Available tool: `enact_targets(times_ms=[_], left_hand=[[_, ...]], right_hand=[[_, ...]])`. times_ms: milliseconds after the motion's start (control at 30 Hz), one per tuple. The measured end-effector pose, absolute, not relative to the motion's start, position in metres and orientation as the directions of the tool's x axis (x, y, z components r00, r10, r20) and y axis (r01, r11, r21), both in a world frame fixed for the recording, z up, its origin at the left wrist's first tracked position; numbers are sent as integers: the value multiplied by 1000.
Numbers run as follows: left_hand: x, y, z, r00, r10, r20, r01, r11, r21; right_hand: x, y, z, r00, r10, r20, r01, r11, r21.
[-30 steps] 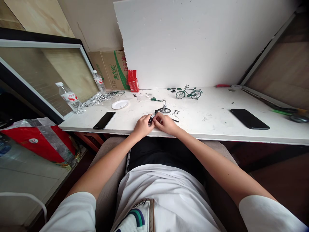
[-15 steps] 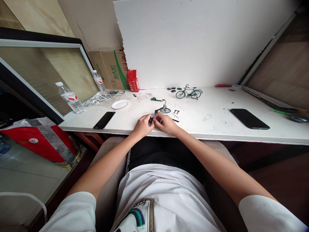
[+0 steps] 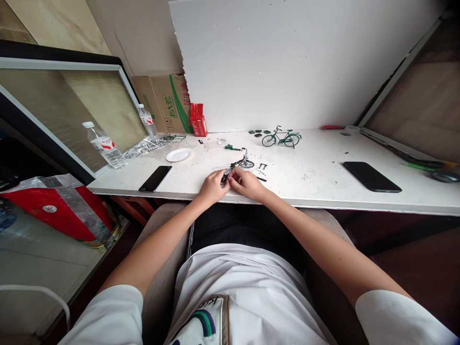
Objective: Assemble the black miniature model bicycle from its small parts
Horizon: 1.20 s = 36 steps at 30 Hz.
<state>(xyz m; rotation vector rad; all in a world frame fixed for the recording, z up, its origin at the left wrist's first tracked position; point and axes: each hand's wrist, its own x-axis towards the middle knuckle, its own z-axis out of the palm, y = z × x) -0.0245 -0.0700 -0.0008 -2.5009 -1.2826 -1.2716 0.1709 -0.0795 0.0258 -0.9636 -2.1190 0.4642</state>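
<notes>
Both my hands meet near the table's front edge around a small black model bicycle (image 3: 246, 163). Its front wheel and handlebar point away from me, and its rear end lies between my fingers. My left hand (image 3: 212, 186) is closed on that rear end. Against it, my right hand (image 3: 247, 183) pinches at the same spot; my fingers hide what exactly it grips. Small black parts (image 3: 263, 166) and a thin black strip (image 3: 261, 179) lie just right of the bicycle. Behind it is a green piece (image 3: 233, 147).
A finished-looking green model bicycle (image 3: 281, 138) stands at the back. One phone (image 3: 155, 178) lies left, another black phone (image 3: 371, 176) right. Farther left are a white plate (image 3: 178, 155), a water bottle (image 3: 106, 147), plastic wrap (image 3: 143, 146) and a red box (image 3: 199, 120).
</notes>
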Motion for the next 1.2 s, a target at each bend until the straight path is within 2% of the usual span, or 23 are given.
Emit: enact_targets(times_ms=[1200], left_hand=[[-24,-71,1,315,667,676,689,-650,321]], right_hand=[[170,-79,26,-435,759,484,480,651,-588]])
